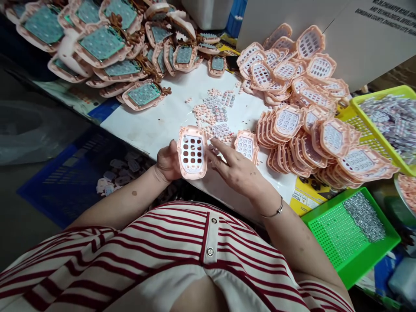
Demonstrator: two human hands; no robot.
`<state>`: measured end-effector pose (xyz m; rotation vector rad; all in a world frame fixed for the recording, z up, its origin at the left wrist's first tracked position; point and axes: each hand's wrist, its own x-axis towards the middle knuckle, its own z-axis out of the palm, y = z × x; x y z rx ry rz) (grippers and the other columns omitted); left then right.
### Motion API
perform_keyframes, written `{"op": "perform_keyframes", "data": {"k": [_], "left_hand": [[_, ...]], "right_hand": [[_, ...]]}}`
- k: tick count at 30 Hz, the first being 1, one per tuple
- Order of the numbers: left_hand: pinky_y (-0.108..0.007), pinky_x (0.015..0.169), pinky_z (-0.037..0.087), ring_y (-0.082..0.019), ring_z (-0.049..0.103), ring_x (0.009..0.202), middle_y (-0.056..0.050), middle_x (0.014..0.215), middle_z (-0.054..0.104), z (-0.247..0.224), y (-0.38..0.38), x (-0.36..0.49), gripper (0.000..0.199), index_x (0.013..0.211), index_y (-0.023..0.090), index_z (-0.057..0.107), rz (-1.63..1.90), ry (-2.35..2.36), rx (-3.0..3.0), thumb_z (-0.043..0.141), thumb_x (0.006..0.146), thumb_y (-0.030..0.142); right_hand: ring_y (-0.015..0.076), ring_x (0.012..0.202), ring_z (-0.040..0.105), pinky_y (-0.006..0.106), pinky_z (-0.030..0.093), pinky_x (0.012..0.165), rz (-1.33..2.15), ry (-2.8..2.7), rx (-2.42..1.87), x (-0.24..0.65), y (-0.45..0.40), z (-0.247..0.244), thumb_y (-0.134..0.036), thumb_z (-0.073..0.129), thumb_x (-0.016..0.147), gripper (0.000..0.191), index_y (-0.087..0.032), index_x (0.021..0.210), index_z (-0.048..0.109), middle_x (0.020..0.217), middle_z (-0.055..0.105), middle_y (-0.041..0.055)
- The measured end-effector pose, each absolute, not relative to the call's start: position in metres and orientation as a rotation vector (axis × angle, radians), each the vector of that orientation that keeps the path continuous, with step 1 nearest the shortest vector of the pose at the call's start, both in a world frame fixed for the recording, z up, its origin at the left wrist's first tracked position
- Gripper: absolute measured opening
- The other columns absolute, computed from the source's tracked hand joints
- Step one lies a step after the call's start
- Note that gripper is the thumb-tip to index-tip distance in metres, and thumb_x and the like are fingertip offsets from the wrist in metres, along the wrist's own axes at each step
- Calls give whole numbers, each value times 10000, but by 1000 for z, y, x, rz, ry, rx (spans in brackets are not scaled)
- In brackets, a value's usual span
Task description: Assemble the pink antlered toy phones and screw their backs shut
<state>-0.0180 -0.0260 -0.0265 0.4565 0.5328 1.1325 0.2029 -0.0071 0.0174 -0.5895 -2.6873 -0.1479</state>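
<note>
My left hand (169, 161) holds a pink plastic shell (193, 152) by its left edge. The shell is tilted up at the table's front edge, and several of its dark key openings show, with small pale pieces in the bottom row. My right hand (229, 167) is at the shell's right side, fingers apart; whether a fingertip touches or pinches a small piece cannot be made out. Beyond the hands lie loose small pink and white keys (212, 110). Another shell (246, 146), with keys filling its openings, lies just past my right hand.
Stacked pink shells (289, 121) cover the right side. Shells with green boards (102, 43) are piled at the back left. A yellow basket (373, 130) and a green basket (334, 238) holding metal screws stand at the right. A blue crate (61, 182) sits below left.
</note>
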Motion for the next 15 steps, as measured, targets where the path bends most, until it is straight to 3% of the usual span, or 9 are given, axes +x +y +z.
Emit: {"op": "perform_keyframes", "data": {"k": [5, 9, 12, 15], "left_hand": [[-611, 1041, 437, -444, 575, 1271, -160, 1198, 727, -22, -25, -17, 907, 1342, 197, 584, 1083, 514, 470, 809, 589, 650], [-601, 1066, 421, -435, 523, 1335, -165, 1265, 699, -25, -24, -16, 902, 1346, 200, 578, 1108, 541, 467, 850, 573, 574], [-592, 1094, 403, -429, 519, 1338, -150, 1166, 735, -29, -23, -17, 821, 1222, 168, 651, 1104, 570, 463, 874, 536, 562], [-577, 1104, 404, -410, 545, 1316, -137, 1120, 747, -30, -24, -17, 739, 1118, 159, 691, 1105, 582, 474, 893, 519, 541]], "right_hand": [[279, 1235, 626, 521, 566, 1012, -156, -2446, -797, 211, -3, 15, -155, 528, 963, 437, -257, 1387, 556, 1329, 663, 127], [221, 1033, 698, 414, 616, 855, 21, -2088, -949, 204, -11, 21, -134, 488, 966, 427, -327, 1326, 614, 1131, 709, 94], [187, 1076, 699, 343, 629, 861, 213, -2125, -860, 190, -25, 24, -143, 454, 983, 393, -286, 1316, 606, 1177, 703, 97], [211, 1236, 641, 362, 608, 960, 313, -2233, -776, 179, -33, 20, -184, 432, 999, 407, -174, 1397, 514, 1298, 653, 175]]}}
